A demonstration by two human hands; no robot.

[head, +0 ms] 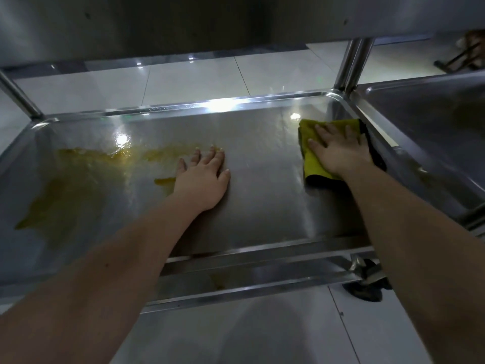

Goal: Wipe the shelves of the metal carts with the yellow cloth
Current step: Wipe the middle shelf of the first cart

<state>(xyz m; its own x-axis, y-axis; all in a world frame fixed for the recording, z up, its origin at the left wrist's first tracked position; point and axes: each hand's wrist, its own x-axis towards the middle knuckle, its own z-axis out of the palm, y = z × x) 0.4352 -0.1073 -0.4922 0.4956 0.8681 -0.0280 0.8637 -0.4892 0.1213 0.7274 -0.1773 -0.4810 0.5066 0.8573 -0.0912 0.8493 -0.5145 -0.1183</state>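
right hand (338, 151): my fingers flat, pressing yellow cloth (313, 164) near shelf's (262, 185) far right corner | left hand (202, 177): flat, empty, shelf centre | yellowish smear (78, 174) covers left half | second cart (433, 109) just beside right edge

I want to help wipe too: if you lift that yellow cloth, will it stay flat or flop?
Probably flop: the yellow cloth lies folded and creased under the right hand. It likely slides easily, since the shelf looks shiny.
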